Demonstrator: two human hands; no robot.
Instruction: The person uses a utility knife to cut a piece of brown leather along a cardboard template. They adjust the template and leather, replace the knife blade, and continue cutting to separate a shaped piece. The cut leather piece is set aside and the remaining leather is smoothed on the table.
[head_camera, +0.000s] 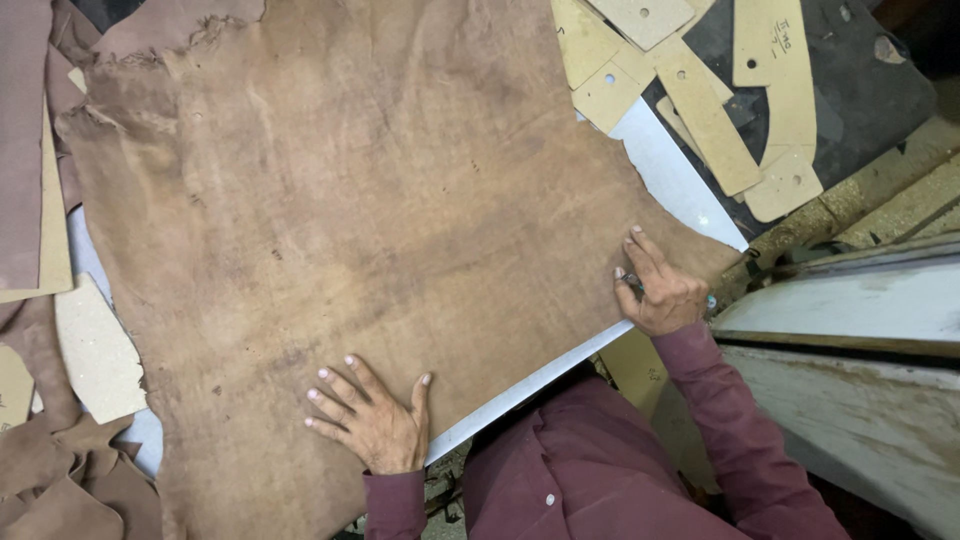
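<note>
Spread over nearly the whole bench: a large tan leather hide with ragged edges and a mottled, scuffed grain (350, 220), lying flat on a white cutting board (680, 180) whose rim shows along the near and right sides. Beyond the far right corner, a scatter of pale brown cardboard pattern pieces with punched holes (720, 130). At the left margin, folded offcuts of brown leather (50, 480) and a light grey board scrap (95, 350).

Pressed flat on the hide's near edge: left hand (372, 415), fingers splayed wide, gripping nothing, palm down on the leather. Resting on the hide's right edge: right hand (660, 290), fingers partly curled around a small slim tool (632, 284), mostly hidden; its kind cannot be told.

Judged as smoothing and steadying the hide. Best done with even downward pressure from the splayed palm, wrinkles worked outward toward the ragged edges, the tool kept low and angled away from the holding fingers, and scarred patches of grain noted
</note>
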